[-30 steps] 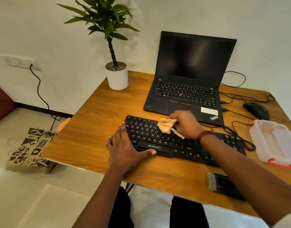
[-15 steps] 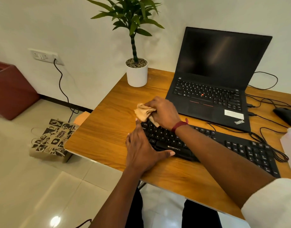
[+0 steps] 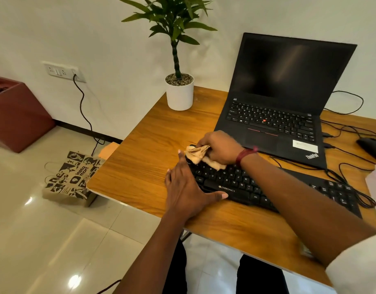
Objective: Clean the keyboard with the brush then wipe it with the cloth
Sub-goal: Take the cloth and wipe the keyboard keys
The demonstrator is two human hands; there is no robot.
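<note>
- The right hand is sitting just above the middle of the frame, fingers curled and gripping the cloth – a crumpled beige bunch sticking out to the left of the knuckles.
- The cloth is pressing down on the upper left corner of the keyboard, its lower fold trailing over the keys just beneath the hand.
- The left hand is lying flat with its fingers straight, just left of and below the cloth; its palm is resting on the table against the keyboard's left end, and its thumb is stretching along the keyboard's front edge.
- The keyboard is running from the centre of the frame down towards the lower right, with the right forearm crossing over its middle.
- Counting the task's things in view: one keyboard, one cloth, two hands (a blurred object behind the right forearm at the lower right is too unclear to name).
- A dark red band is circling the right wrist.
- Behind the keyboard, in the upper right, one open laptop is standing with a dark screen.
- One potted plant is standing at the table's far corner, top centre.
- One mouse is showing at the right edge – partly cut off.
- One printed paper bag is sitting on the floor at the left, below a wall socket.
</note>
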